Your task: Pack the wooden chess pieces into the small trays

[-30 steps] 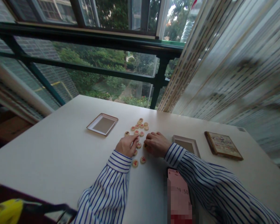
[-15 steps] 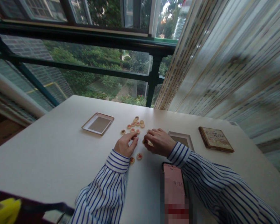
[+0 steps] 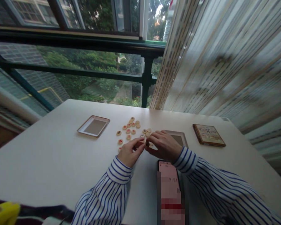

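Near table middle, just beyond phone, wooden disc is being pinched between both hands. Right hand fingers are being curled and clamped on it; left hand thumb and forefinger are being pressed together on same disc. Collecting is judged as only begun: loose discs are being seen scattered on table between left tray and right tray, outside both. Picture box is being seen apart, at right.

Two shallow trays, one patterned box, one phone, roughly fifteen round pieces.
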Available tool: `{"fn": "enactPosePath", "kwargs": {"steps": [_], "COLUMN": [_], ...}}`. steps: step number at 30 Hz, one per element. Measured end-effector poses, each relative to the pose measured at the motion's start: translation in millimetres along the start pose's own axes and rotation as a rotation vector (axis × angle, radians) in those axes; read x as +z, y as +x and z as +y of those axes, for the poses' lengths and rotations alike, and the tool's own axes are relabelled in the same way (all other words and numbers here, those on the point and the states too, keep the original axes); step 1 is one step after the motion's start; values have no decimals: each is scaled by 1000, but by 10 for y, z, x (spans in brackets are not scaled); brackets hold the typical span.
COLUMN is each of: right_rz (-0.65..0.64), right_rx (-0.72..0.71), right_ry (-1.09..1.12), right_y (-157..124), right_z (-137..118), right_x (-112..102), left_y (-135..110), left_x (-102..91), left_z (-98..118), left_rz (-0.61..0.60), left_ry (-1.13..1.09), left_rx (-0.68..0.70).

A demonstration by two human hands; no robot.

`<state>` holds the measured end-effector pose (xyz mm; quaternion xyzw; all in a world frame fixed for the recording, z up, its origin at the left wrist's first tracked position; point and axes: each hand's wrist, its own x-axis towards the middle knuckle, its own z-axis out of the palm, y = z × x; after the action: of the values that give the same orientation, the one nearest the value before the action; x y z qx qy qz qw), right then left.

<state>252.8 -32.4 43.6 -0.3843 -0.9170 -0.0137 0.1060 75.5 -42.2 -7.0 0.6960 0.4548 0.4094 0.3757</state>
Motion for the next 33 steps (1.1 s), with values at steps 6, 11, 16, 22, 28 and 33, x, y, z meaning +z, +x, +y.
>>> {"fn": "enactPosePath", "kwargs": {"steps": [6, 11, 16, 22, 28, 33], "right_rz": [5, -29, -128, -236, -218, -148], "right_rx": [8, 31, 93, 113, 107, 120], "right_ry": [0, 15, 5, -19, -39, -18], "right_y": [-114, -254, -511, -738, -772, -763], "right_z": [-3, 22, 102, 108, 84, 131], "right_x": [-12, -27, 18, 104, 106, 65], "left_y": [-12, -32, -50, -70, -79, -67], "left_x": [89, 160, 196, 242, 267, 263], "left_z": [19, 43, 61, 16, 27, 64], "left_rz": [-39, -32, -43, -67, -64, -80], "left_ry": [-59, 4, 41, 15, 16, -16], "left_rx": [-35, -6, -28, -58, -71, -78]}}
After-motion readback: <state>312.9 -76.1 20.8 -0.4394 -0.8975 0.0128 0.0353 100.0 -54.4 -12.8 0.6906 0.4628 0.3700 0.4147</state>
